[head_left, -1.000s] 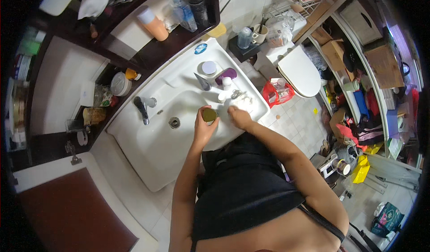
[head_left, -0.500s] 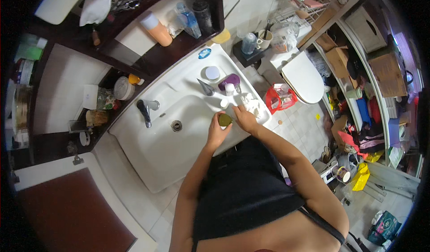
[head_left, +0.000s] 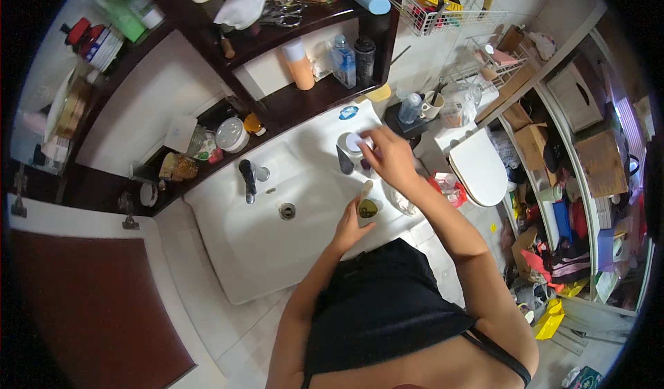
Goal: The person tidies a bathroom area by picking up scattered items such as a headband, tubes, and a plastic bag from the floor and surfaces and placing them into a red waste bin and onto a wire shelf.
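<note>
My left hand is wrapped around a small round container with an olive-green inside, held over the basin's right side. Beyond it, my right hand reaches across the counter, thumb and fingers apart. Its fingertips are at the edge of a round white-lidded jar; whether they press on it I cannot tell. A dark grey cone-shaped tube stands just left of these fingers. A small white item shows above the container. Crumpled white tissue lies partly under my right forearm.
The white sink has a black-handled faucet and a drain. Dark shelves behind it carry an orange bottle and a blue bottle. At right are a toilet, a red bag and crowded shelving.
My right hand has moved away from the green container, up to the white-lidded jar. My left hand still holds the container. The view has shifted, showing more of the upper shelves.
</note>
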Action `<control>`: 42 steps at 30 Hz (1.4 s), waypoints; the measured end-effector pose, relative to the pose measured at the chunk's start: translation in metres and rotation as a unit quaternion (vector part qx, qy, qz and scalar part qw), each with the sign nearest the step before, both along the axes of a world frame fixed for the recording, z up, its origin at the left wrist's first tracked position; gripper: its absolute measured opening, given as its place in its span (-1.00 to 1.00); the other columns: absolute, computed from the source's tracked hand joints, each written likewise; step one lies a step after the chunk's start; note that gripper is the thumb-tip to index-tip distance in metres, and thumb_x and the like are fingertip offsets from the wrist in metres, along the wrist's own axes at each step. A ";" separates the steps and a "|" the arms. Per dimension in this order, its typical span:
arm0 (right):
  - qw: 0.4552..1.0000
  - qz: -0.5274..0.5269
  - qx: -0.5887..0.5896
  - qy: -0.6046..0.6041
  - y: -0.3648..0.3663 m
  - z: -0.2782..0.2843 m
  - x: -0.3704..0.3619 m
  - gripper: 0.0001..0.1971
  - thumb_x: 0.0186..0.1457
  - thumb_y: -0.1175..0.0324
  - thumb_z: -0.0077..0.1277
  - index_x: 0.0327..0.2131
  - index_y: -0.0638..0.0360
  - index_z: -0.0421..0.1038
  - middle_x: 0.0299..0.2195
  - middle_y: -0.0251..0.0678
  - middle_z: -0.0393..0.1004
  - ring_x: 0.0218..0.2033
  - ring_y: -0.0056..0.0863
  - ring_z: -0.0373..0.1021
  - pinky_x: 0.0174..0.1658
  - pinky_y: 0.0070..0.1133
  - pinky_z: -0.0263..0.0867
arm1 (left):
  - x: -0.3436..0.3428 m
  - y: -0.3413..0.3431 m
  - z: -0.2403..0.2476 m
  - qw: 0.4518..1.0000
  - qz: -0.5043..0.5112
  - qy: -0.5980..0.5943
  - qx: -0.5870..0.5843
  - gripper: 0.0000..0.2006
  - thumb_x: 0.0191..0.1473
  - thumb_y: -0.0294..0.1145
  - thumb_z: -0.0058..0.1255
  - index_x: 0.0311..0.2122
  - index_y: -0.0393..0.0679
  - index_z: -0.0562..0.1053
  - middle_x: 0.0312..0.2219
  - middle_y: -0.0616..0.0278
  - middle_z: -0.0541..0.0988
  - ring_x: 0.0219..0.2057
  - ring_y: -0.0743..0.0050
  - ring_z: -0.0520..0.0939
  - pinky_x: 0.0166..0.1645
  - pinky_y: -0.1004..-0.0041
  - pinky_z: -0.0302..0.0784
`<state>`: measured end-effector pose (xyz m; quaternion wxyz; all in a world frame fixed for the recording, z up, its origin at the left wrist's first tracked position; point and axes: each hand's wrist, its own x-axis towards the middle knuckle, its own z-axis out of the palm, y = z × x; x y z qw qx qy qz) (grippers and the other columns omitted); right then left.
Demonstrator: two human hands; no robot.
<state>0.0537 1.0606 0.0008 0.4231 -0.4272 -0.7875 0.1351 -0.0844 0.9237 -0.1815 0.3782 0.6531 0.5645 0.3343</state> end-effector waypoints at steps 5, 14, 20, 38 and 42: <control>0.995 -0.023 0.101 0.015 0.085 0.057 -0.084 -0.50 -0.01 0.24 0.17 -0.04 0.24 0.25 -0.31 -0.11 0.46 -0.41 -0.17 0.46 -0.38 -0.38 0.38 | -0.031 -0.026 0.013 0.999 0.002 0.045 -0.011 -0.20 -0.07 -0.23 0.25 0.22 -0.21 0.08 0.12 -0.05 0.23 0.16 0.03 0.28 0.20 0.19 0.25; 0.993 -0.119 0.017 0.000 0.139 0.059 -0.132 -0.42 -0.11 0.10 0.21 -0.14 0.27 0.20 -0.27 0.02 0.48 -0.33 -0.02 0.47 -0.34 -0.27 0.40 | -0.070 -0.080 0.040 0.989 0.141 -0.023 -0.037 -0.43 -0.04 -0.34 0.19 0.10 -0.14 0.29 0.01 0.08 0.38 0.00 0.16 0.46 0.05 0.24 0.38; 0.990 -0.097 0.096 0.030 0.110 0.066 -0.107 -0.47 -0.14 0.15 0.20 -0.12 0.25 0.31 -0.27 -0.05 0.49 -0.34 -0.03 0.47 -0.28 -0.29 0.40 | -0.080 -0.063 0.066 0.984 0.164 -0.070 -0.016 -0.49 0.01 -0.45 0.14 0.10 -0.12 0.30 0.01 0.14 0.39 0.00 0.29 0.46 -0.01 0.30 0.40; 0.912 0.311 -0.269 0.001 -0.024 0.042 -0.028 -0.52 -0.05 0.37 0.15 -0.03 0.17 0.25 -0.28 -0.22 0.45 -0.42 -0.49 0.46 -0.33 -0.56 0.39 | -0.074 0.010 0.166 0.996 0.079 -0.004 0.036 -0.56 0.06 -0.32 0.09 0.03 -0.25 0.34 -0.07 0.02 0.50 -0.05 0.17 0.53 -0.03 0.29 0.42; 0.921 0.333 -0.192 -0.057 -0.025 0.022 -0.033 -0.55 -0.09 0.38 0.19 -0.09 0.14 0.29 -0.31 -0.16 0.45 -0.45 -0.34 0.49 -0.35 -0.49 0.40 | -0.070 0.005 0.135 0.991 0.122 0.023 0.040 -0.55 -0.02 -0.28 0.17 -0.03 -0.22 0.38 -0.14 -0.02 0.53 -0.10 0.03 0.55 -0.09 0.24 0.46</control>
